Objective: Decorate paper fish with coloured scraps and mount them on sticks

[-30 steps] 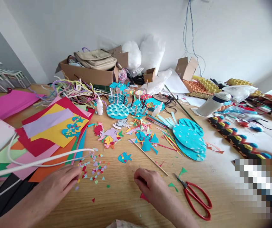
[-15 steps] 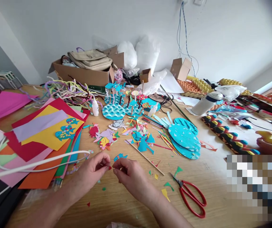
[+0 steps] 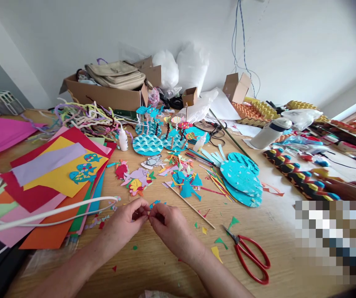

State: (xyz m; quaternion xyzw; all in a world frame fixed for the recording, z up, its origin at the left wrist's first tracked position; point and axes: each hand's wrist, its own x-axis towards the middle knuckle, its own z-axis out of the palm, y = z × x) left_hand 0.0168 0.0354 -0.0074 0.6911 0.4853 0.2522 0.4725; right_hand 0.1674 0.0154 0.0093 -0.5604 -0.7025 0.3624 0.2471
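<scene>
While the wave-patterned blue disc (image 3: 148, 145) lies on the table (image 3: 146, 265), a cardboard box (image 3: 103, 95) behind it and to its left holds a beige bag (image 3: 115, 74) laid over other stuff, too crowded to make out. Behind the disc, to its right, stands a small carton (image 3: 190, 97), its inside hard to see, with stuffed white plastic bags (image 3: 193, 66) beyond. In front of the disc, the left hand (image 3: 131, 215) and the right hand (image 3: 171, 221) meet, turned toward each other, thumbs and fingers pinched closed; what, if anything, lies between them I cannot tell. Between the disc and the hands, a blue paper fish (image 3: 155, 203) is mostly hidden by the fingers.
</scene>
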